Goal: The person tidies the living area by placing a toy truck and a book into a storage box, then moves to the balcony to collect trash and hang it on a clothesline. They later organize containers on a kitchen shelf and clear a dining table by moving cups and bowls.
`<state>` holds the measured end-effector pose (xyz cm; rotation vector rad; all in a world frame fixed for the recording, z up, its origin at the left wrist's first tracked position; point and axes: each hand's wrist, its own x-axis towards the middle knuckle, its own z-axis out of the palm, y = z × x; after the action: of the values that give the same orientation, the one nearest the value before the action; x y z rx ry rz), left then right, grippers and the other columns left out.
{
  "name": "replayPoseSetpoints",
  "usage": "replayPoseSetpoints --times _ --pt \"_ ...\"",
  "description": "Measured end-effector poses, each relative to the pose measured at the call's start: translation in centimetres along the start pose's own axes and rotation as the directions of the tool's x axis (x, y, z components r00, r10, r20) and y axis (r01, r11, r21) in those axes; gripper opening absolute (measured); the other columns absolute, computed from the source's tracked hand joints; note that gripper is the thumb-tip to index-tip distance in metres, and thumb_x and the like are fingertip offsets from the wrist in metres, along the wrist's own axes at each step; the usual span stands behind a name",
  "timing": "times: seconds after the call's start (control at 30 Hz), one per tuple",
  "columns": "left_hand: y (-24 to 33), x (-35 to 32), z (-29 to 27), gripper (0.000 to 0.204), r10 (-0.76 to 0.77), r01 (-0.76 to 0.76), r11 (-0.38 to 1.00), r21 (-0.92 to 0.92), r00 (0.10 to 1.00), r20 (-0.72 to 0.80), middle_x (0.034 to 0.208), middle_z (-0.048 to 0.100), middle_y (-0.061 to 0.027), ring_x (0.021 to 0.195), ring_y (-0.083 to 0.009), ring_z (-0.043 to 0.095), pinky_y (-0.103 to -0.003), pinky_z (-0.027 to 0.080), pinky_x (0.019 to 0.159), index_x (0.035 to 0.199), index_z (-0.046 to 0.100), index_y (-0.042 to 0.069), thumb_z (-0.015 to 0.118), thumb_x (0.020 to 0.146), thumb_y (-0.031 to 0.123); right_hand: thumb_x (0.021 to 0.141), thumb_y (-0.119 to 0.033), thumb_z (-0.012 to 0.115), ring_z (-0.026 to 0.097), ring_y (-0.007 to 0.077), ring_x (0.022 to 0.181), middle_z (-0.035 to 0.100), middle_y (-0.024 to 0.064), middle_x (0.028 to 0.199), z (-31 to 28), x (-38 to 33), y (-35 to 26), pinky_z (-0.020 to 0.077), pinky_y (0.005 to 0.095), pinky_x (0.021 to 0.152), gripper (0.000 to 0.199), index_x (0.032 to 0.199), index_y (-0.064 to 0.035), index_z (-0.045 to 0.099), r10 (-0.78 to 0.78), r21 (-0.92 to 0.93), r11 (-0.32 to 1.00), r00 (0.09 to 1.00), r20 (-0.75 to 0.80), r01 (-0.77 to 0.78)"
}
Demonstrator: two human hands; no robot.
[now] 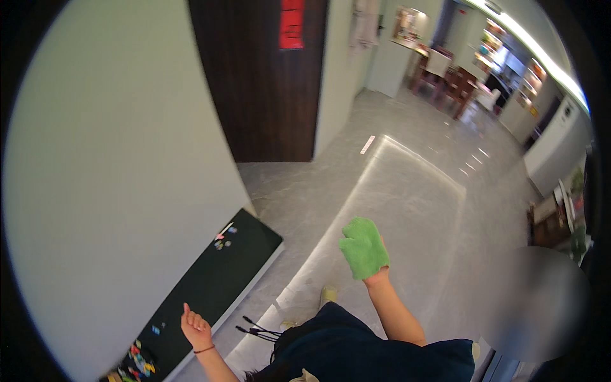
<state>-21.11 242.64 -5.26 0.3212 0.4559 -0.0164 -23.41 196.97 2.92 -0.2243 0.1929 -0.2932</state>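
My right hand (376,275) reaches forward over the floor at the middle. A fuzzy green cloth mitt (364,249) covers it from the wrist up, with a notch on its left side. A sliver of skin shows along the mitt's right edge; the fingers are hidden. At the lower left, my left hand (196,329) is raised above a long dark-topped bench or low cabinet (210,280). One digit stretches up, apart from the other loosely curled fingers, and nothing is seen in that hand. A thin band circles the left wrist.
Small colourful items (135,363) crowd the dark top's near end; a few trinkets (223,240) lie at its far end. Beyond stand a dark brown door (267,95) and, farther off, dining chairs (439,63). A blurred rounded grey thing (534,305) is close at the right.
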Motion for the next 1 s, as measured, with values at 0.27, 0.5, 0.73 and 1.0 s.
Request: replayPoseSetpoints --times 0.27,0.5,0.73,1.0 --pt "-13.8 4.8 15.7 0.025 -0.127 0.069 0.960 0.273 0.971 0.200 0.051 0.027 0.0035 0.036 -0.0053 0.023 -0.018 0.021 0.027 0.108 0.047 0.003 0.033 0.091 0.015 0.087 -0.027 0.033 0.045 0.0300 0.107 0.044 0.0132 0.121 -4.6 -0.5 -11.4 0.0377 0.0425 0.091 0.041 0.121 -0.0048 0.040 -0.259 0.097 0.960 0.965 -0.038 0.261" --pt "-24.6 9.3 18.1 0.014 -0.360 0.395 0.915 -0.081 0.891 0.277 0.050 0.026 0.0037 0.037 -0.0063 0.022 -0.019 0.021 0.032 0.087 0.047 0.005 0.034 0.087 0.010 0.087 -0.022 0.036 0.048 0.0269 0.098 0.050 0.0103 0.107 -5.9 7.1 -21.3 0.0409 0.0401 0.086 0.033 0.115 -0.0075 0.044 -0.296 0.148 0.947 0.954 0.054 0.285" --pt "-19.3 27.2 10.6 0.016 0.587 -0.494 0.698 0.519 0.809 -0.019 0.062 0.044 -0.0017 0.055 -0.0118 0.042 -0.023 0.038 0.050 0.068 0.049 0.006 0.042 0.081 0.012 0.088 -0.029 0.032 0.043 0.0300 0.108 0.045 0.0108 0.118 -10.2 11.0 -29.5 0.0355 0.0474 0.090 0.038 0.119 -0.0086 0.042 -0.351 0.257 0.916 0.927 0.135 0.309" --pt "-44.2 31.5 16.0 0.012 0.328 0.250 0.384 0.889 0.863 -0.385 0.065 0.048 -0.0020 0.057 -0.0129 0.045 -0.025 0.039 0.049 0.071 0.052 0.008 0.045 0.079 0.015 0.088 -0.031 0.030 0.039 0.0316 0.114 0.040 0.0119 0.126 -13.3 13.8 -38.8 0.0287 0.0485 0.097 0.044 0.124 -0.0075 0.037 -0.564 0.001 0.825 0.825 -0.025 0.564"
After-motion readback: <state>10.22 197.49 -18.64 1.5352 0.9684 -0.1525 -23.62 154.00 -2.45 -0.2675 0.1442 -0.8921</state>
